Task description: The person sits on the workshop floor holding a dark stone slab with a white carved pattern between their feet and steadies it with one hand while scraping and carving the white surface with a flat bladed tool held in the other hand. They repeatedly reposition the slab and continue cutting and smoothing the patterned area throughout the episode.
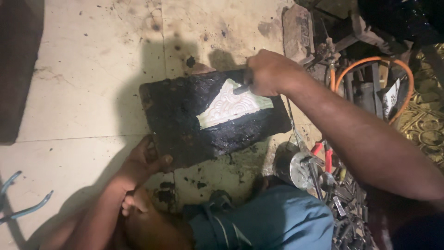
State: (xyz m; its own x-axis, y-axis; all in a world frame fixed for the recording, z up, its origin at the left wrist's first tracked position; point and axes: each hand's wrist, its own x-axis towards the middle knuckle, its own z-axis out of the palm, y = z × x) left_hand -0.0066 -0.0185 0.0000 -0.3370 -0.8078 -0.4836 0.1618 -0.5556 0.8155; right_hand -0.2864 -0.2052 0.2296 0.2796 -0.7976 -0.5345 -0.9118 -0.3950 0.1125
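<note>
A black pitch-covered slab lies on the stained tile floor. Set in its top is a pale embossed metal piece with curved line patterns. My left hand grips the slab's near left corner, thumb on top. My right hand is closed around a small metal punch tool whose tip rests on the upper edge of the pale piece. My knee in blue cloth is at the bottom.
A pile of metal tools and red-handled pliers lie to the right, with a round metal can. An orange hose loops at upper right near a brick. Blue-handled pliers lie at the far left.
</note>
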